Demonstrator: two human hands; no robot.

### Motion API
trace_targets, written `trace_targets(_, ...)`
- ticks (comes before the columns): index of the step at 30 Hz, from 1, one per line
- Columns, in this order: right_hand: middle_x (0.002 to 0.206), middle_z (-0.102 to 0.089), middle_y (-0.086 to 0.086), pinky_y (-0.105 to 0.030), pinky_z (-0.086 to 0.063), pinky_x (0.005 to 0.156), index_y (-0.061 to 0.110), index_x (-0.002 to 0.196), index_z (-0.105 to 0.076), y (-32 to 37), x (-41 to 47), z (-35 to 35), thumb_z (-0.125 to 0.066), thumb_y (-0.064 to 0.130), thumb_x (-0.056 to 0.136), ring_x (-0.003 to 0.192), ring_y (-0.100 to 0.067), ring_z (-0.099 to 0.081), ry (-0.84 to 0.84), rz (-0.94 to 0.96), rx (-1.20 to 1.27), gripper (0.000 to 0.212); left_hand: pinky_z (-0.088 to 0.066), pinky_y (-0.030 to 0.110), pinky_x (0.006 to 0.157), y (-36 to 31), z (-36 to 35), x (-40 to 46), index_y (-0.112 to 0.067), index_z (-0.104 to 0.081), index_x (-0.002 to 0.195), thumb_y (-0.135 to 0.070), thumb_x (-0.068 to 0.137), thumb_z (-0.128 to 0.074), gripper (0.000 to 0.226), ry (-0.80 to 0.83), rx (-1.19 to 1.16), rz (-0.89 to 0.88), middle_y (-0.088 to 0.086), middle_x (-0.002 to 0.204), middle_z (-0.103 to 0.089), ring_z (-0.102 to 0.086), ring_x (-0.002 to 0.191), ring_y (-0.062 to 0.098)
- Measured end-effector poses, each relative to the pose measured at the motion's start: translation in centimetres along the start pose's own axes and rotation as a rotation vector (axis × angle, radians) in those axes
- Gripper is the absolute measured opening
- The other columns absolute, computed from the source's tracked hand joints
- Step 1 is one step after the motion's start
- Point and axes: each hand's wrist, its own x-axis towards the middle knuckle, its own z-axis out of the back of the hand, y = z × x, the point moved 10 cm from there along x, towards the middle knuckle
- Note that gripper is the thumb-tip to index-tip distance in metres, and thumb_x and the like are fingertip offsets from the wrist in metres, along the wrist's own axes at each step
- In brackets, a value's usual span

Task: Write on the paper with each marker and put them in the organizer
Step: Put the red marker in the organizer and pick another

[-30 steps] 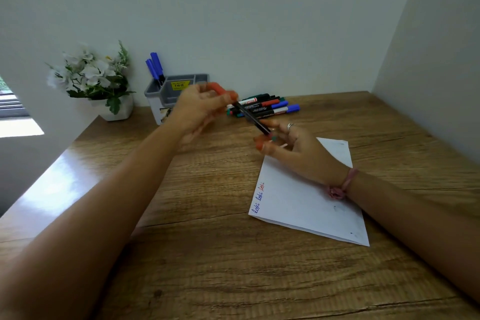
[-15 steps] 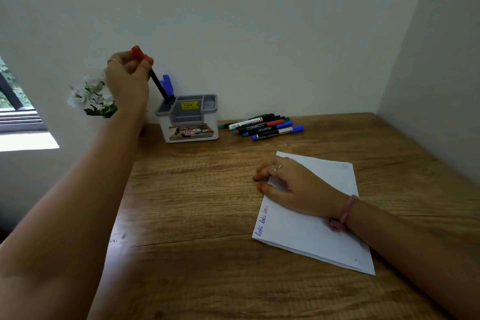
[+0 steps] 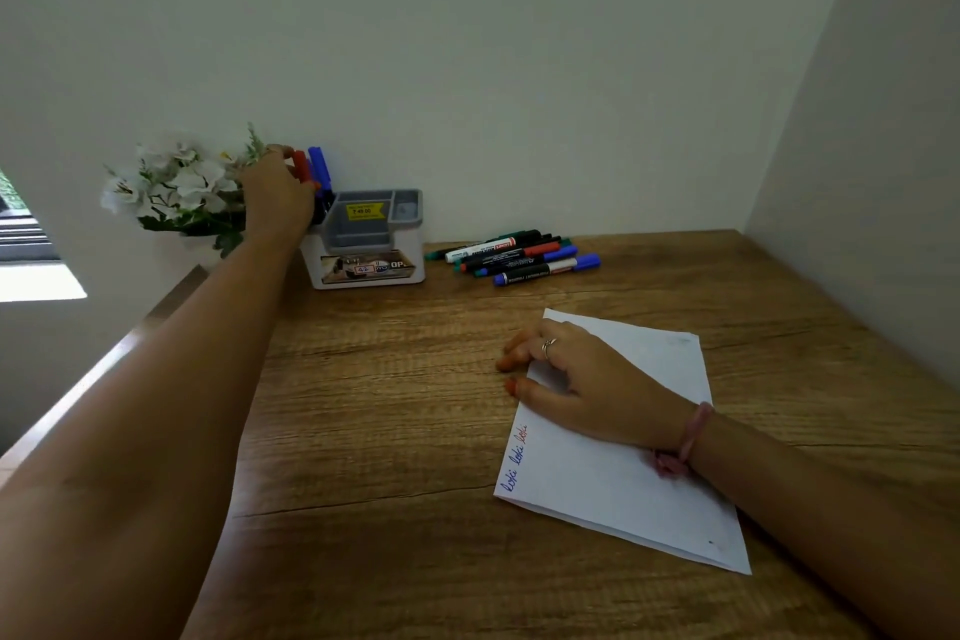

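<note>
My left hand (image 3: 278, 200) reaches to the grey and white organizer (image 3: 371, 239) at the back left and holds the red-capped marker (image 3: 300, 165), which stands in the organizer's left compartment beside blue-capped markers (image 3: 318, 164). My right hand (image 3: 576, 379) rests with relaxed fingers on the white paper (image 3: 623, 463), which bears short blue and red writing along its left edge. Several loose markers (image 3: 519, 257) with red, blue, green and black caps lie in a pile right of the organizer.
A pot of white flowers (image 3: 176, 187) stands left of the organizer, touching my left wrist. The wooden desk (image 3: 374, 405) sits in a corner, with walls behind and to the right. A window shows at the far left.
My left hand took the red-capped marker from my right hand, carried it up and left, then lowered it into the organizer. My right hand came down onto the paper.
</note>
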Motion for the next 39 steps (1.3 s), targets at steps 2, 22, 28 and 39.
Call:
trace_targets(2, 0.112, -0.060, 0.008, -0.015, -0.041, 0.089, 0.023, 0.112, -0.064, -0.3, 0.0, -0.1, -0.057, 0.034, 0.089, 0.103, -0.002, -0.053, 0.007, -0.011, 0.003, 0.027, -0.040, 0.038, 0.100, -0.2, 0.0, -0.1, 0.004, -0.042, 0.131, -0.001, 0.090, -0.054, 0.044, -0.018, 0.104, -0.019, 0.023, 0.131, -0.050, -0.049, 0.120, 0.033)
trace_targets(22, 0.107, -0.060, 0.003, -0.024, -0.043, 0.087, 0.019, 0.113, -0.065, 0.2, -0.2, 0.1, -0.055, 0.033, 0.089, 0.099, -0.008, -0.052, -0.011, -0.010, -0.019, 0.029, -0.043, 0.035, 0.090, -12.1, -16.5, -16.1, -0.010, -0.050, 0.131, -0.036, 0.093, -0.047, 0.045, 0.516, 0.427, -0.674, 0.010, 0.120, -0.052, -0.049, 0.110, 0.023)
trace_targets(28, 0.107, -0.062, 0.001, -0.011, -0.037, 0.082, 0.016, 0.112, -0.065, 0.3, -0.2, 0.3, -0.060, 0.028, 0.090, 0.097, -0.006, -0.052, -0.038, 0.002, -0.012, 0.025, -0.043, 0.029, 0.087, -11.7, -16.4, -16.3, -0.009, -0.058, 0.122, -0.026, 0.089, -0.054, 0.037, 0.635, 0.362, -0.577, 0.011, 0.117, -0.051, -0.051, 0.104, 0.020)
trace_targets(39, 0.062, -0.056, 0.008, -0.011, -0.040, 0.057, 0.024, 0.114, -0.055, -1.0, -0.9, 9.7, -0.075, 0.028, 0.078, 0.061, 0.000, -0.053, -0.438, -0.190, 0.017, 0.041, -0.041, 0.010, 0.064, -18.9, -5.5, -17.7, -0.015, -0.071, 0.092, -0.018, 0.074, -0.071, 0.018, 0.524, 0.027, -0.728, 0.000, 0.083, -0.062, -0.052, 0.068, 0.008)
